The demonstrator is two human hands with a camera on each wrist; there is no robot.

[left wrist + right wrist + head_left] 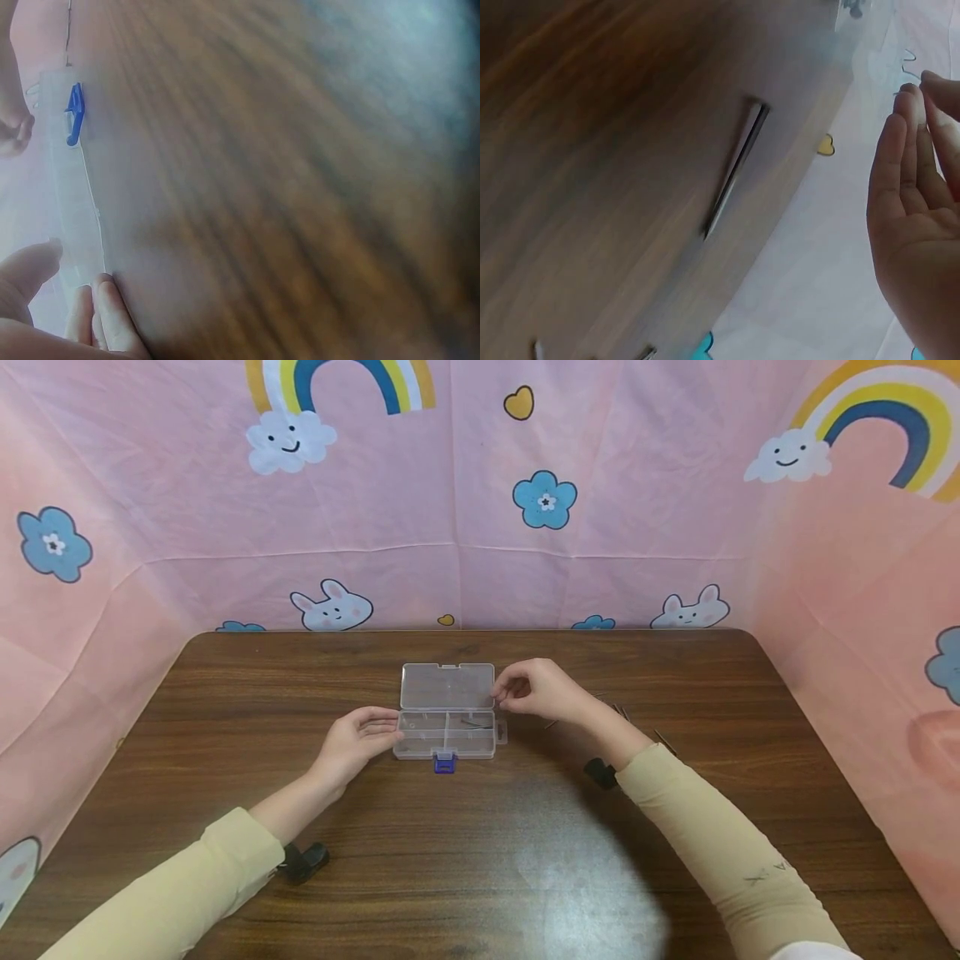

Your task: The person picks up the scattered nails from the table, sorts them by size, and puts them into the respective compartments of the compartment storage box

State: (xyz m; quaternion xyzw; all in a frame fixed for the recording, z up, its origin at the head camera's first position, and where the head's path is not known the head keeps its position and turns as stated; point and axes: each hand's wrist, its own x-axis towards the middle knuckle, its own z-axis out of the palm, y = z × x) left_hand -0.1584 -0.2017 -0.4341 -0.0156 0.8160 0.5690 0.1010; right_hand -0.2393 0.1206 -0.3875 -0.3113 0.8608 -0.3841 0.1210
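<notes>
A clear plastic box (471, 744) lies with its lid (447, 687) folded back and a blue latch (445, 765) at the front. Dark thin pieces (474, 724) lie in its back right compartment; small bits show in the left ones. My left hand (356, 745) touches the box's left end, fingers nearly straight, also in the left wrist view (82, 322). Beside the lid's right edge, my right hand (542, 690) is raised with thumb and forefinger close together; whether they pinch something small cannot be told. A pointed metal nail (737, 171) lies on the table in the right wrist view.
More thin metal pieces (664, 742) lie on the brown wooden table (480, 877), near and behind the right forearm. Dark devices are at the wrists, one by the left sleeve (303, 862), one by the right (601, 772). Patterned pink cloth (420, 510) stands behind and at both sides.
</notes>
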